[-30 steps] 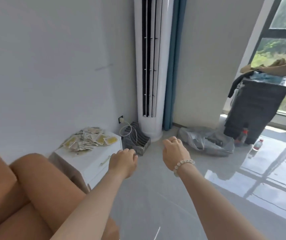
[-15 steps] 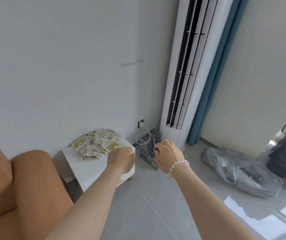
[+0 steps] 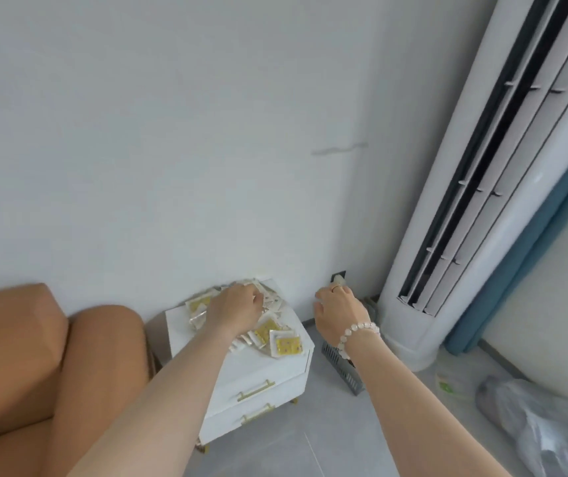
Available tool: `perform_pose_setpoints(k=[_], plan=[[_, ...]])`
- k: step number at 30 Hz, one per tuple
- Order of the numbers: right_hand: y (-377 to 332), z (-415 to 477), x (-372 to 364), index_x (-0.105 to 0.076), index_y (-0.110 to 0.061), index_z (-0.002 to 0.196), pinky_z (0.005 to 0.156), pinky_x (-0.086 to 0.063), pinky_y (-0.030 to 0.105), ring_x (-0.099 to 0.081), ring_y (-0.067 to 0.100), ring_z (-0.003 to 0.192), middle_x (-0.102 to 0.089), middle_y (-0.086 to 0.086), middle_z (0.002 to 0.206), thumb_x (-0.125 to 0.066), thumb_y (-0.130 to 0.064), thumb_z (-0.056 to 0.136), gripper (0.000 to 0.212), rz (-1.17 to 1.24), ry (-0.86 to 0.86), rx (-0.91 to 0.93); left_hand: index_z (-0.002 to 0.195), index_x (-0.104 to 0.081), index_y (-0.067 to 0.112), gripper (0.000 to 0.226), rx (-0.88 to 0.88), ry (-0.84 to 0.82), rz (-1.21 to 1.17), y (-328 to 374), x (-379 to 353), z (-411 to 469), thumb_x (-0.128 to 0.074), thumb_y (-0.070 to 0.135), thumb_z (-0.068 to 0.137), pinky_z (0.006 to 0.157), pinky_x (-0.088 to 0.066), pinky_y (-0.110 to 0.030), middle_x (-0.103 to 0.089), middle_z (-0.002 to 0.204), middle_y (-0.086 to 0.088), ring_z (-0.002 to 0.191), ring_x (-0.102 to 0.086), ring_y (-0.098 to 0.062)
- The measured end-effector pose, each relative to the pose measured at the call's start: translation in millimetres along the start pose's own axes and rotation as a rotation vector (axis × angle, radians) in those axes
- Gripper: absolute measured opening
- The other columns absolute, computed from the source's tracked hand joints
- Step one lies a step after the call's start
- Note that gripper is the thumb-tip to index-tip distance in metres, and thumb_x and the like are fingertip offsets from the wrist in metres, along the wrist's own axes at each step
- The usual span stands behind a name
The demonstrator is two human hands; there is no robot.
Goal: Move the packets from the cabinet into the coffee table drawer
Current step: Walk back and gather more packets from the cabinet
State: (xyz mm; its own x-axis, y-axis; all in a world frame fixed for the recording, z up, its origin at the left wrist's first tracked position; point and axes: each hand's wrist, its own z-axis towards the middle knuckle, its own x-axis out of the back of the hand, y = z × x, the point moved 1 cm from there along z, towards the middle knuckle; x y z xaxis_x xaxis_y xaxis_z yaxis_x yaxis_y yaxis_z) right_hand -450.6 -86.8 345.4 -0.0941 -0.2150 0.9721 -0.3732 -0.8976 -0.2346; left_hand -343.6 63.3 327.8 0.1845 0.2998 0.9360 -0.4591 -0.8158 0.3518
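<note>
Several yellow-and-white packets (image 3: pixel 277 340) lie in a loose pile on top of a small white cabinet (image 3: pixel 269 370) with two gold-handled drawers, standing against the wall. My left hand (image 3: pixel 236 311) is down on the back of the pile, fingers curled onto the packets; the fingertips are hidden, so I cannot tell whether it grips any. My right hand (image 3: pixel 337 315), with a ring and a bead bracelet, hovers just right of the cabinet, fingers loosely curled and holding nothing. No coffee table is in view.
An orange sofa (image 3: pixel 35 356) stands left of the cabinet. To the right, a grey slotted rack (image 3: pixel 342 371) sits on the floor below a wall socket (image 3: pixel 338 277). Further right are a tall white air conditioner (image 3: pixel 482 218), a blue curtain (image 3: pixel 523 242) and a grey plastic bag (image 3: pixel 544 418).
I have moved closer to the cabinet and the view swung left. My left hand went from in front of the cabinet onto the packet pile; my right hand moved up beside the cabinet.
</note>
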Motion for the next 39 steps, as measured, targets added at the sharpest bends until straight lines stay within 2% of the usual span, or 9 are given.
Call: perform_pose_setpoints(k=[8,15,20,24,27,30,34,36,39], plan=[[-8.5,155.6,-53.5,-0.048,-0.012,0.131,0.099,-0.037,0.032,-0.040,0.020,0.125,-0.047,0.004,0.131,-0.028,-0.029,0.102,0.039,-0.037,-0.142,0.198,0.103,-0.061,0.014,0.035,0.197,0.047,0.021,-53.6,-32.8,114.0,-0.030,0.030,0.100,0.076,-0.042,-0.031,-0.062,0.106,-0.004,0.101,-0.058,-0.024],[17.2,303.6,-116.1,-0.049,-0.013,0.129,0.099,-0.040,0.032,-0.041,0.018,0.123,-0.048,0.004,0.130,-0.026,-0.031,0.102,0.040,-0.019,-0.316,0.188,0.119,-0.056,0.018,0.034,0.294,-0.033,0.162,-98.1,-59.8,230.2,-0.030,0.031,0.100,0.086,-0.042,-0.031,-0.059,0.115,-0.002,0.109,-0.055,-0.021],[9.2,367.1,-169.8,-0.048,-0.011,0.130,0.097,-0.041,0.032,-0.044,0.019,0.120,-0.049,0.005,0.128,-0.026,-0.031,0.102,0.041,-0.073,-0.394,0.159,0.130,-0.047,0.019,0.037,0.381,-0.087,0.235,-141.7,-88.5,272.0,-0.030,0.031,0.100,0.081,-0.042,-0.031,-0.053,0.119,-0.001,0.110,-0.052,-0.021],[-5.8,393.8,-213.4,-0.049,-0.009,0.126,0.093,-0.042,0.031,-0.046,0.020,0.117,-0.051,0.006,0.125,-0.025,-0.029,0.102,0.040,-0.102,-0.452,0.167,0.127,-0.049,0.017,0.037,0.413,-0.161,0.323,-171.5,-117.9,280.0,-0.028,0.032,0.101,0.080,-0.041,-0.030,-0.051,0.123,0.000,0.112,-0.051,-0.020],[-3.9,413.0,-250.4,-0.051,-0.011,0.123,0.090,-0.043,0.030,-0.047,0.020,0.115,-0.053,0.005,0.122,-0.026,-0.022,0.101,0.036,-0.128,-0.510,0.098,0.130,-0.048,0.019,0.037,0.447,-0.173,0.276,-199.0,-142.5,293.8,-0.029,0.032,0.101,0.078,-0.041,-0.030,-0.052,0.120,0.001,0.109,-0.052,-0.020],[12.6,421.3,-291.4,-0.051,-0.013,0.123,0.091,-0.043,0.031,-0.046,0.020,0.118,-0.053,0.004,0.124,-0.025,-0.025,0.101,0.037,-0.166,-0.577,-0.024,0.138,-0.040,0.021,0.042,0.462,-0.259,0.218,-231.1,-175.3,305.8,-0.037,0.033,0.098,0.084,-0.042,-0.030,-0.047,0.130,0.003,0.114,-0.049,-0.019],[32.5,430.8,-346.9,-0.044,-0.012,0.134,0.093,-0.042,0.036,-0.042,0.024,0.125,-0.047,0.008,0.133,-0.019,-0.046,0.100,0.054,-0.212,-0.660,-0.207,0.146,-0.024,0.022,0.070,0.377,-0.479,0.283,-265.6,-230.6,316.8,-0.059,0.026,0.086,0.092,-0.040,-0.030,-0.035,0.142,0.002,0.121,-0.044,-0.019],[34.7,442.9,-373.1,-0.043,-0.010,0.136,0.094,-0.042,0.040,-0.045,0.029,0.123,-0.048,0.013,0.133,-0.018,-0.058,0.096,0.067,-0.136,-0.667,-0.353,0.146,-0.019,0.021,0.084,0.413,-0.510,0.261,-278.9,-255.4,322.3,-0.068,0.035,0.080,0.094,-0.039,-0.031,-0.030,0.145,0.001,0.124,-0.042,-0.020],[28.4,457.9,-407.6,-0.036,-0.016,0.144,0.098,-0.041,0.047,-0.046,0.036,0.123,-0.045,0.017,0.136,-0.022,-0.072,0.087,0.080,0.007,-0.684,-0.462,0.149,-0.013,0.022,0.105,0.456,-0.602,0.194,-294.6,-284.4,323.0,-0.075,0.051,0.069,0.109,-0.029,-0.040,-0.021,0.150,-0.001,0.135,-0.032,-0.022]])
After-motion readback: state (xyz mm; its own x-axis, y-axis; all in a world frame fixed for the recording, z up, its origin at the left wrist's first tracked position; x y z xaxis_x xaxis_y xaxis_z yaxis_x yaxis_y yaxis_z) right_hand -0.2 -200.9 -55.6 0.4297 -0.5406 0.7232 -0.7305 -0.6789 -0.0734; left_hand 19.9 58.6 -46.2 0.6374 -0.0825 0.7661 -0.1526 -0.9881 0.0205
